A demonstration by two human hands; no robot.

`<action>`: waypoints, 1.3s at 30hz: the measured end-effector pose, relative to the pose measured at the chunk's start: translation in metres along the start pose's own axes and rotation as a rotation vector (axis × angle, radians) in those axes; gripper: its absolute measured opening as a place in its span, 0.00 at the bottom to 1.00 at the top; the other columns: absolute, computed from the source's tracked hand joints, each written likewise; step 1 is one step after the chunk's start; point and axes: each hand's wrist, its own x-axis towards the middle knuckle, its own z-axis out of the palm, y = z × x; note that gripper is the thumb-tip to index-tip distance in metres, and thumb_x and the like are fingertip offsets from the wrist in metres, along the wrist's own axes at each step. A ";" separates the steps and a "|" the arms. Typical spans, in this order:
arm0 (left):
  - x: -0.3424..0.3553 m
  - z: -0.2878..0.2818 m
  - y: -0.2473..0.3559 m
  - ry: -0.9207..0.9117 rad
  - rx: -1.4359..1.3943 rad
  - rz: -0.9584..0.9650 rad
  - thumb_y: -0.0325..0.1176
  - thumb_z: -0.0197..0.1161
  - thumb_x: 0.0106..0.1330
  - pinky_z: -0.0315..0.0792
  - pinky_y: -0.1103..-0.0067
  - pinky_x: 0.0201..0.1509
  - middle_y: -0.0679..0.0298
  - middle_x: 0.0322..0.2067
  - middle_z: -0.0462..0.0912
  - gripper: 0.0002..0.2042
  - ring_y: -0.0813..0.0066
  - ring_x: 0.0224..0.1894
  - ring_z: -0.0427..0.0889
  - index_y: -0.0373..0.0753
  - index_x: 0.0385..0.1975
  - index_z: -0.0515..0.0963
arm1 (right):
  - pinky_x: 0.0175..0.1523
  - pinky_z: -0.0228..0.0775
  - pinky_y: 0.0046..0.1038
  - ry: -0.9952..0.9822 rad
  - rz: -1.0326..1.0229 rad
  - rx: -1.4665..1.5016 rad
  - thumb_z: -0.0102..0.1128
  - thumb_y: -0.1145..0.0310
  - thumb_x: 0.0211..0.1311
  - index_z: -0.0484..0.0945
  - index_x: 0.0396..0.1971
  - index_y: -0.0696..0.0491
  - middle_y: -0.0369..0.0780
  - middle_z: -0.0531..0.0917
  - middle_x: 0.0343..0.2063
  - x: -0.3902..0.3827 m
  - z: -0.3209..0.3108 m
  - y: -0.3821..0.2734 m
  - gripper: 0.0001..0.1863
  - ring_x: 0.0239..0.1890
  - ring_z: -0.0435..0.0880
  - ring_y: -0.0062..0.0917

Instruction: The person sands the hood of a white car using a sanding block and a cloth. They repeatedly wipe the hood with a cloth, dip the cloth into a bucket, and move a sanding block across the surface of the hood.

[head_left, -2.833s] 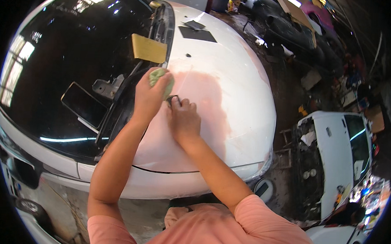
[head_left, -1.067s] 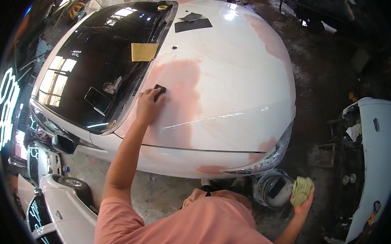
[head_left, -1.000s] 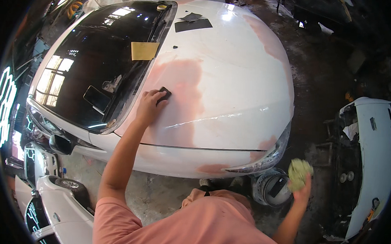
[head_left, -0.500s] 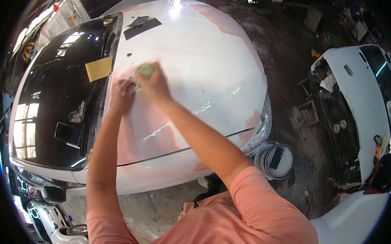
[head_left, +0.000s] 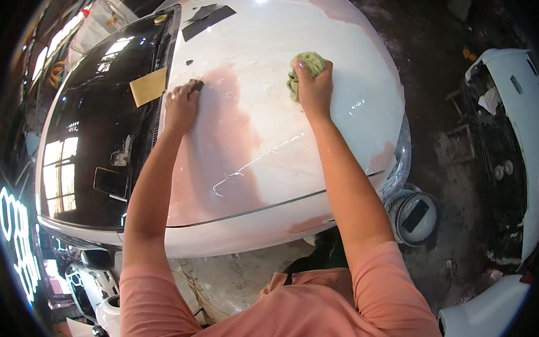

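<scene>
A white car hood (head_left: 274, 35) with pinkish patches lies in front of me, wet and shiny in places. My right hand (head_left: 316, 93) grips a crumpled light-green rag (head_left: 309, 64) on the hood's middle, to the right of the large pink patch. Near the windshield edge, my left hand (head_left: 181, 108) rests with its fingers closed on a small dark piece (head_left: 196, 84), which looks like folded sandpaper. A tiny dark scrap (head_left: 189, 62) sits just beyond that hand. Farther off lie dark grey sheets (head_left: 209, 24) that look like sandpaper.
A yellow sheet (head_left: 148, 87) overlaps the windshield (head_left: 87, 132) edge. A phone (head_left: 110, 182) shows at the windshield's near part. On the floor right of the hood stands a bucket (head_left: 423, 234) with a dark block in it. Another white car body (head_left: 524, 100) stands far right.
My right hand has swung right with the rag, away from my left hand and across the hood. The left hand stays near the windshield edge, its dark piece now showing. The view has shifted.
</scene>
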 end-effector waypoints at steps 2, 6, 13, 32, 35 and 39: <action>-0.041 -0.010 0.027 -0.039 -0.038 -0.003 0.36 0.63 0.74 0.70 0.58 0.68 0.47 0.54 0.85 0.17 0.43 0.57 0.80 0.39 0.59 0.83 | 0.53 0.79 0.42 -0.011 0.030 -0.011 0.71 0.57 0.67 0.72 0.53 0.65 0.54 0.81 0.49 0.012 -0.016 -0.002 0.29 0.50 0.84 0.45; -0.114 -0.042 0.078 -0.124 -0.164 0.107 0.33 0.67 0.70 0.72 0.57 0.65 0.48 0.56 0.83 0.19 0.46 0.58 0.80 0.41 0.60 0.83 | 0.57 0.77 0.43 0.079 -0.064 -0.139 0.70 0.56 0.67 0.71 0.56 0.65 0.55 0.79 0.52 0.034 -0.040 -0.002 0.31 0.52 0.83 0.46; 0.011 -0.004 0.008 -0.006 0.012 0.008 0.40 0.61 0.76 0.71 0.60 0.69 0.51 0.57 0.86 0.18 0.43 0.60 0.80 0.41 0.60 0.83 | 0.56 0.76 0.43 -0.010 -0.038 -0.071 0.70 0.56 0.67 0.73 0.53 0.65 0.55 0.80 0.50 0.007 -0.011 0.002 0.28 0.51 0.83 0.46; -0.100 -0.043 0.067 -0.113 -0.102 0.070 0.36 0.65 0.73 0.73 0.57 0.64 0.51 0.57 0.84 0.20 0.45 0.56 0.81 0.44 0.63 0.81 | 0.56 0.76 0.39 0.026 -0.028 -0.118 0.68 0.55 0.69 0.72 0.54 0.64 0.52 0.80 0.50 0.024 -0.032 -0.005 0.29 0.52 0.82 0.39; -0.068 -0.038 0.052 -0.114 -0.047 0.066 0.37 0.62 0.74 0.72 0.58 0.66 0.50 0.56 0.84 0.18 0.46 0.57 0.80 0.42 0.61 0.81 | 0.57 0.76 0.40 0.006 -0.015 -0.129 0.68 0.55 0.69 0.72 0.55 0.64 0.51 0.80 0.50 0.016 -0.022 -0.007 0.29 0.52 0.82 0.40; 0.007 -0.006 0.027 -0.041 0.044 -0.018 0.41 0.61 0.76 0.72 0.60 0.67 0.54 0.57 0.85 0.19 0.47 0.57 0.80 0.41 0.61 0.82 | 0.58 0.75 0.41 -0.033 0.018 -0.040 0.69 0.55 0.69 0.72 0.56 0.64 0.50 0.79 0.51 0.006 -0.014 -0.005 0.29 0.52 0.81 0.40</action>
